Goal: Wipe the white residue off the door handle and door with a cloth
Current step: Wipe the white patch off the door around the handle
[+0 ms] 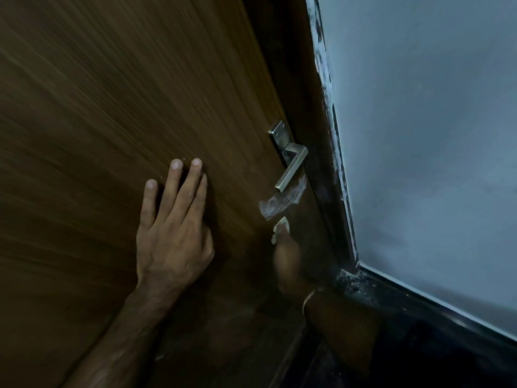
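Head view: left hand lies flat on the brown wood-grain door; blurred right hand seems to pinch a soft pale cloth below the rigid metal lever handle, near white residue. Bunch it, rub firmly.

The right hand was smeared by motion blur, so its fingers could not be made out; whether the pale bit at its tip was a cloth could not be told. The door ran off the top, left and bottom edges. The left forearm was cut off at the bottom edge.
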Available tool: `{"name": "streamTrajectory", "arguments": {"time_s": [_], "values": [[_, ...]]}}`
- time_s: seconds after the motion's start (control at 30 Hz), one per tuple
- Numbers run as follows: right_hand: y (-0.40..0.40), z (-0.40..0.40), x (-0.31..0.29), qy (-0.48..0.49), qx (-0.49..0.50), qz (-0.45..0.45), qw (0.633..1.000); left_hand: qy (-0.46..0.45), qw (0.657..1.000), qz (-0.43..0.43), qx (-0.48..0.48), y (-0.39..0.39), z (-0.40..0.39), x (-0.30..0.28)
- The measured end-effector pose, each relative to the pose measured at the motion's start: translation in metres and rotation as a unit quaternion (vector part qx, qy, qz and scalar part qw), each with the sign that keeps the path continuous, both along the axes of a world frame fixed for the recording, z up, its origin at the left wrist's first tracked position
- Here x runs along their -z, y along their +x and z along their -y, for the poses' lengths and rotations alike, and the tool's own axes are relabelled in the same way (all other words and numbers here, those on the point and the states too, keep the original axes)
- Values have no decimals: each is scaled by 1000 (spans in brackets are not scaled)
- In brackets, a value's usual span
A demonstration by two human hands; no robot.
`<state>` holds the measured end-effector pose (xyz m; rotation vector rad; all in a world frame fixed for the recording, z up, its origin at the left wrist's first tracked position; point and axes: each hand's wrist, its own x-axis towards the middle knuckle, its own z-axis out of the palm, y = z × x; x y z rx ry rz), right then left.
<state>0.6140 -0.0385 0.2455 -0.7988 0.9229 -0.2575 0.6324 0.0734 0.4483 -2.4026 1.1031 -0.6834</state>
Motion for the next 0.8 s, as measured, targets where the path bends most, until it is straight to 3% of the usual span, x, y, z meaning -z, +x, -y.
{"name": "streamTrajectory", "arguments": {"time_s": [0.1,0.17,0.23,0.37,0.47,0.6,0.67,0.8], "values": [[13,18,-3,-135,73,-71,986,4,1000,2,3,0,-2,0],[15,8,-7,-196,68,-45,977,8,1000,1,-3,0,-1,0],[2,-15,-17,-180,60,-2,982,9,1000,2,-5,0,-1,0],[14,-3,-42,-44,121,42,991,8,1000,3,2,0,-2,0],[16,11,-56,-50,120,92,987,1,1000,-1,-1,1,0,2],[10,2,-20,-15,128,-3,992,-5,1000,-5,1,0,0,1],[18,10,-31,22,152,28,988,-1,1000,-3,3,1,0,1],[24,17,-56,-14,141,109,984,-4,1000,-10,-14,0,2,1]]}}
